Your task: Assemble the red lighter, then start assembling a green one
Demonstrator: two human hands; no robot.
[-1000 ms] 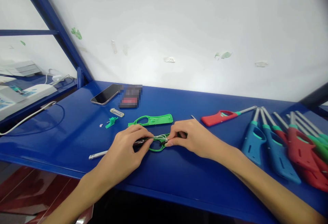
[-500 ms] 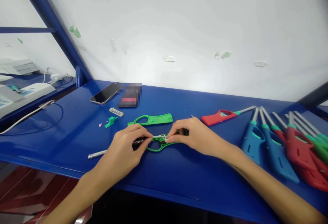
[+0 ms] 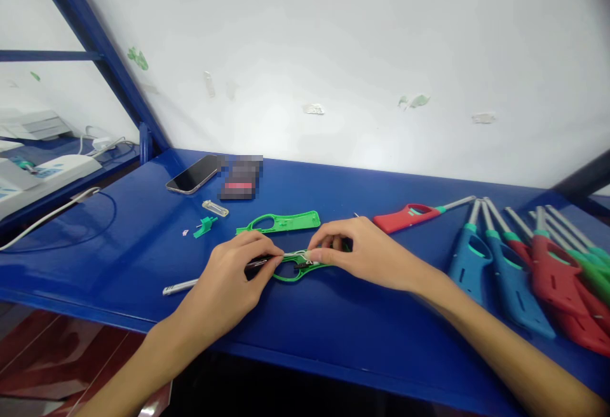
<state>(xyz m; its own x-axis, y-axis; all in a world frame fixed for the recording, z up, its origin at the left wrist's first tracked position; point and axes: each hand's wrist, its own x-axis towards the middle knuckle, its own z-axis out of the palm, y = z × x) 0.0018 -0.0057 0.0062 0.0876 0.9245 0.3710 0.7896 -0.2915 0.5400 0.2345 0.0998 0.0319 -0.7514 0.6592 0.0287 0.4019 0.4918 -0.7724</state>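
An opened green gas lighter half lies on the blue table, with thin white tubing or wire and a small black part inside it. My left hand is closed in a pinch at its neck. A silver lighter tube emerges to the left from beneath that hand, and something dark shows between its fingers. My right hand is closed over the handle, its thumb and fingertip at the white wire. Just behind lies the other green shell half.
A green plastic piece and a clear part lie left, near a phone and a blurred dark packet. A red lighter and blue lighters lie right, beside several red and green ones. A wall stands behind.
My right fingertips have shifted slightly over the white wire, and the fingers are a little more raised. My left hand stays at the neck.
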